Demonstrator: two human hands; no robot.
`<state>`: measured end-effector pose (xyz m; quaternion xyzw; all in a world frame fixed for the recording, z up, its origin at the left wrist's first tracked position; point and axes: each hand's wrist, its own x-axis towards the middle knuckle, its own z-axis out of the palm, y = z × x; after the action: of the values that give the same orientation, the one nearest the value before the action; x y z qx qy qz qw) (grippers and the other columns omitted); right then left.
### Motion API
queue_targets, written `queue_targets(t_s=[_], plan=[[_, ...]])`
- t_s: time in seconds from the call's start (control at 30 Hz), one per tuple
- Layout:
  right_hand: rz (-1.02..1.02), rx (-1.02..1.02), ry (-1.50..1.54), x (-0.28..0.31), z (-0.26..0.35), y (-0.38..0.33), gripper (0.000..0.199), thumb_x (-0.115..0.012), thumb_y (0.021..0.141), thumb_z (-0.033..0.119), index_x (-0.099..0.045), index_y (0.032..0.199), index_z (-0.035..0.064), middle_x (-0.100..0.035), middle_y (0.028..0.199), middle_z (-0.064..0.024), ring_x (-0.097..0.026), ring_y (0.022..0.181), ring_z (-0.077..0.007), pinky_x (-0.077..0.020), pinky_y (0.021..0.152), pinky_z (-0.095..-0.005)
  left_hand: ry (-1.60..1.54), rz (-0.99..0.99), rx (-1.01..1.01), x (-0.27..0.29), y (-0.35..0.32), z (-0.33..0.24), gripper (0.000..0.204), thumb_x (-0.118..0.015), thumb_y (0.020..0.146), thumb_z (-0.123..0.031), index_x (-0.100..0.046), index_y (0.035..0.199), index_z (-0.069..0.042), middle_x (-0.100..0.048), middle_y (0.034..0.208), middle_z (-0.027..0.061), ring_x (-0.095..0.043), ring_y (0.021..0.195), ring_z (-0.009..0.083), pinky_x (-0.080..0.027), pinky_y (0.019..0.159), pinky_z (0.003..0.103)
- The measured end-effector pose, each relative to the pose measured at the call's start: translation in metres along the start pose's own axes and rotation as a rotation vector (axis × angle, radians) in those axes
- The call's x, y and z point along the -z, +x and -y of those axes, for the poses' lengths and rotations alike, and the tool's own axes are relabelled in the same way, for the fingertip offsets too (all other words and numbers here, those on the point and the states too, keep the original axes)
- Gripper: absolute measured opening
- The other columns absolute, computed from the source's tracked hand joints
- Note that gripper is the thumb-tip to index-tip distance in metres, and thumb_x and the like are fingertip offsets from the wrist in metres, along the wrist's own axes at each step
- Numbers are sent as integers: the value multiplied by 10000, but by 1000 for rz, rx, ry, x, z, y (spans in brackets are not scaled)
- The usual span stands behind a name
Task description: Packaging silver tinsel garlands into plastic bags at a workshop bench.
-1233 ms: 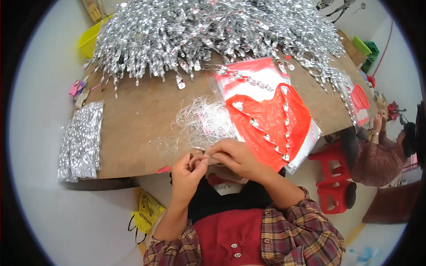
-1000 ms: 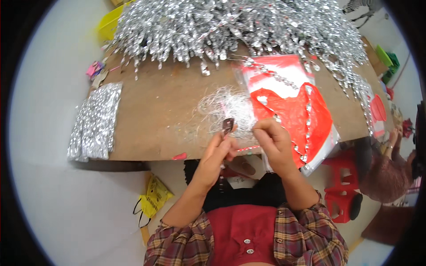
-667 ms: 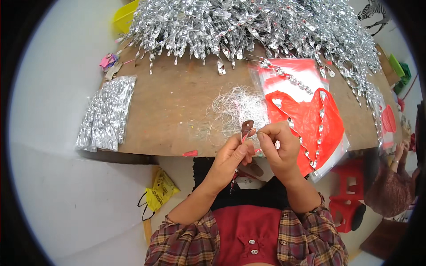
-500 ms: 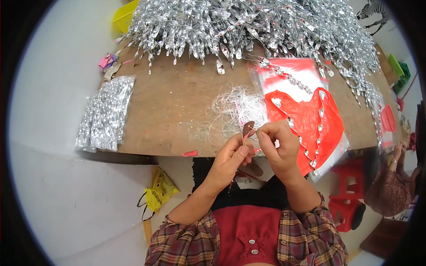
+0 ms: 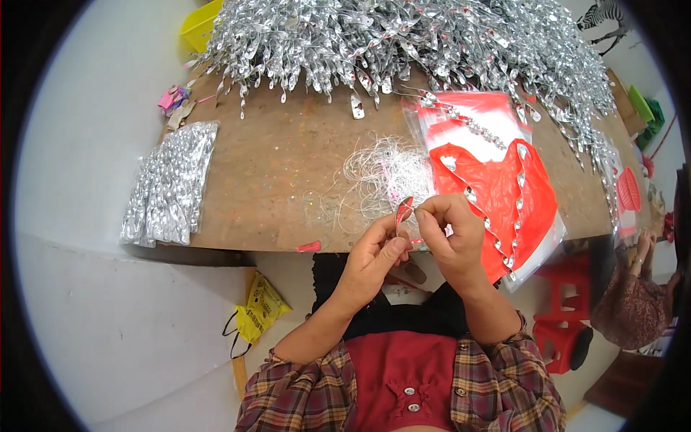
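My left hand (image 5: pixel 368 265) pinches a shiny twisted foil strip (image 5: pixel 404 210) between thumb and fingers, its rounded end pointing up and reflecting red. Just right of that end, my right hand (image 5: pixel 455 234) is closed in a pinch on what looks like a thin string at the strip's tip. Beyond my hands lies a loose tangle of clear thin string (image 5: pixel 389 173). Red plastic bags (image 5: pixel 529 198) rest to the right, with silver twisted strips (image 5: pixel 519 205) lying on them. The lower end of the held strip is hidden by my left hand.
A large heap of silver twisted strips (image 5: pixel 403 43) covers the back of the wooden table (image 5: pixel 273 165). A packed clear bag of strips (image 5: pixel 171 183) lies at the left edge. Red stools (image 5: pixel 565 295) and another person's sleeve (image 5: pixel 628 309) show at right; a yellow bag (image 5: pixel 263 309) hangs below left.
The foil strip's end has turned slightly between my fingers and now shows a brighter red reflection. Both hands stay almost in the same place.
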<state>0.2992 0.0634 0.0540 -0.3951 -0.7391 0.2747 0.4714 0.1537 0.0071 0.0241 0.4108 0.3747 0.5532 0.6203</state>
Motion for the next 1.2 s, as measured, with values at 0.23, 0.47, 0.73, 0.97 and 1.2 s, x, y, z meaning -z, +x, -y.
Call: queue_targets(t_s=[0.23, 0.47, 0.73, 0.97, 1.2], plan=[[1, 0, -6, 2, 6, 0, 38, -615, 814, 17, -582, 829, 31, -497, 694, 1, -432, 563, -46, -356, 505, -211, 14, -9, 3, -1, -1, 1, 379, -529, 937, -261, -466, 1216, -12, -560, 927, 19, -508, 812, 81, -417, 733, 221], [-4, 10, -15, 1, 5, -1, 39, -619, 812, 20, -584, 825, 32, -494, 688, 0, -430, 556, -49, -357, 503, -212, 9, -17, 5, -3, -3, 1, 390, -530, 937, -259, -457, 1231, -12, -561, 932, 18, -508, 816, 84, -418, 738, 221], [7, -50, 34, 3, 1, -3, 26, -602, 816, 15, -580, 827, 23, -512, 705, -1, -442, 565, -44, -370, 515, -208, 34, -25, 0, 0, -4, 5, 404, -517, 942, -252, -436, 1258, -14, -564, 927, 22, -521, 817, 88, -422, 734, 222], [20, -44, 21, 3, 2, -2, 29, -605, 816, 16, -580, 830, 23, -516, 711, -1, -453, 568, -42, -374, 517, -204, 35, -28, -5, 0, -4, 4, 392, -518, 942, -230, -434, 1256, -11, -560, 933, 27, -523, 820, 90, -423, 739, 223], [15, -45, 13, 2, 4, -2, 30, -610, 814, 20, -583, 828, 21, -522, 716, -4, -461, 571, -42, -379, 519, -205, 23, -25, -19, -2, -4, 3, 374, -523, 939, -214, -442, 1242, -11, -559, 939, 23, -525, 827, 91, -424, 744, 221]])
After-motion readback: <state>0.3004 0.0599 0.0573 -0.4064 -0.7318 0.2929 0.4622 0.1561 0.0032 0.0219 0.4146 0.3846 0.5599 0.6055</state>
